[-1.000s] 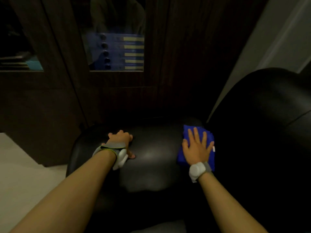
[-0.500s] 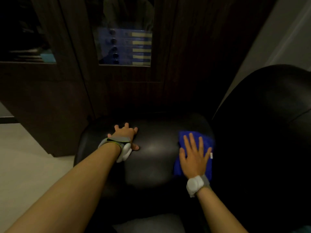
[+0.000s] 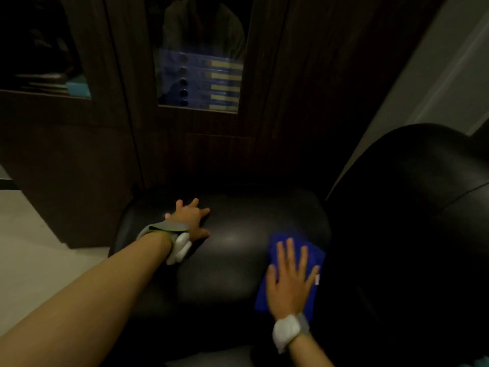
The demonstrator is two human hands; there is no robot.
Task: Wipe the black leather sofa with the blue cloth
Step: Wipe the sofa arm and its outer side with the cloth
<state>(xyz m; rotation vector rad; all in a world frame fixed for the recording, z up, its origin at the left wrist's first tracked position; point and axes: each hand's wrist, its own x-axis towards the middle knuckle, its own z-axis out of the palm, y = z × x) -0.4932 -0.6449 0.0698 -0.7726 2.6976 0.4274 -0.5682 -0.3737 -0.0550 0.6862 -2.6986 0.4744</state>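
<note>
Two bare hands on the black leather sofa (image 3: 238, 260), both on the padded armrest, head view, dim light. Right hand (image 3: 289, 283) lies flat, palm down, on the blue cloth (image 3: 313, 263), fingers straight and slightly spread, pointing away from the camera; nothing is gripped, the cloth is pressed under the palm and fingers. Blue cloth sits on the right part of the armrest top, near the dark gap where the armrest meets the seat and backrest; its far edge is blurred, and a small white tag (image 3: 317, 279) shows at its right edge beside the little finger. Left hand (image 3: 191, 217) rests open on the far left part of the armrest, fingers spread and straight against the leather, thumb out to the right, holding nothing. Both hands well apart, with bare leather and a faint sheen between them. Each wrist carries a strap with a white device: left wrist device (image 3: 179, 249), right wrist device (image 3: 287, 331). Dark wooden cabinet (image 3: 277, 102) stands just behind the armrest; a glass panel (image 3: 199, 82) in it shows stacked blue items with pale labels. Pale floor (image 3: 34, 234) at left, light wall (image 3: 423, 75) at upper right.
</note>
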